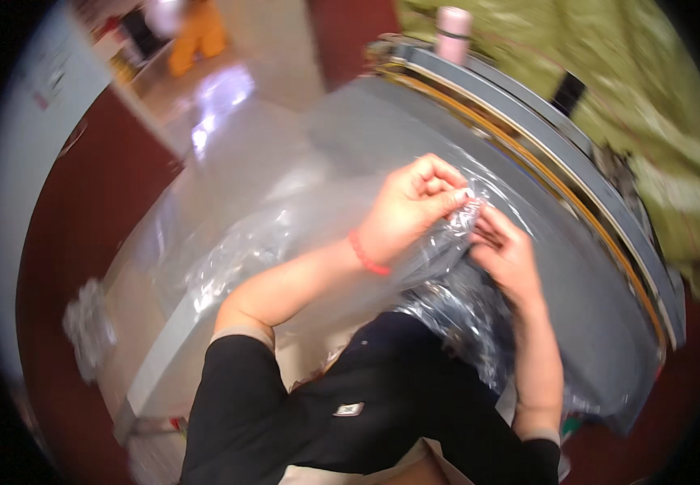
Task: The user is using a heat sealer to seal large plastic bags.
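Note:
A large, thin sheet of clear plastic film spreads across the grey tabletop and drapes down over my lap. My left hand, with a red beaded bracelet at its wrist, pinches a bunched bit of the film between thumb and fingers. Close beside it, my right hand has its fingers curled round the same gathered part. The two hands are nearly touching at the bunch. Exactly how the right fingertips grip it is partly hidden by the glossy folds.
Behind the tabletop runs a grey metal rail with an orange-yellow strip. A pink bottle and a dark flat object stand near it, before olive-green sheeting. Crumpled film hangs at the left edge.

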Demonstrator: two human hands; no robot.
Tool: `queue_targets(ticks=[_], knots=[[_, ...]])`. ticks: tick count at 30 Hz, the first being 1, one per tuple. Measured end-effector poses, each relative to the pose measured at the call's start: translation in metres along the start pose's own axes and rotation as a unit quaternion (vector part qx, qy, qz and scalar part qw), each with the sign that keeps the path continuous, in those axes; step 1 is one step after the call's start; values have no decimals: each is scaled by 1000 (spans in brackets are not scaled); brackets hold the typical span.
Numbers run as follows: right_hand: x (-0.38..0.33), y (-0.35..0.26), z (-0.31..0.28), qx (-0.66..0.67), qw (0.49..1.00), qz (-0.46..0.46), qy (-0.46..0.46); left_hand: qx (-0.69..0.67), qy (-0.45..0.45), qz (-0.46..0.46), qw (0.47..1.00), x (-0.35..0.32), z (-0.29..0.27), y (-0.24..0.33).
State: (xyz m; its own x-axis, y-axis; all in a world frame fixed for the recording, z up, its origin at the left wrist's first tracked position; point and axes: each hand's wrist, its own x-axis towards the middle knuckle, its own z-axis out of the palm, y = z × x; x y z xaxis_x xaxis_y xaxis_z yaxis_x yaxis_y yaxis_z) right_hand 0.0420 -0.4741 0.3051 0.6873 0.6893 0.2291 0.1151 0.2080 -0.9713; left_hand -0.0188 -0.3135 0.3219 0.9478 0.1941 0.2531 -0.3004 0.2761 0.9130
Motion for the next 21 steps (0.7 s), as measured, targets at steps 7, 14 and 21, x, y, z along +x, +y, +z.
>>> queue_targets(ticks=[7,14,21], knots=[[-1,28,-58,88,981,20,170,116,101,25,988,13,-7,-27],[-20,33,-176,247,883,-40,398,795,-131,164,568,-83,-151,-47],[-23,13,-227,199,858,-70,469,869,61,-369,324,-419,-519,-13]])
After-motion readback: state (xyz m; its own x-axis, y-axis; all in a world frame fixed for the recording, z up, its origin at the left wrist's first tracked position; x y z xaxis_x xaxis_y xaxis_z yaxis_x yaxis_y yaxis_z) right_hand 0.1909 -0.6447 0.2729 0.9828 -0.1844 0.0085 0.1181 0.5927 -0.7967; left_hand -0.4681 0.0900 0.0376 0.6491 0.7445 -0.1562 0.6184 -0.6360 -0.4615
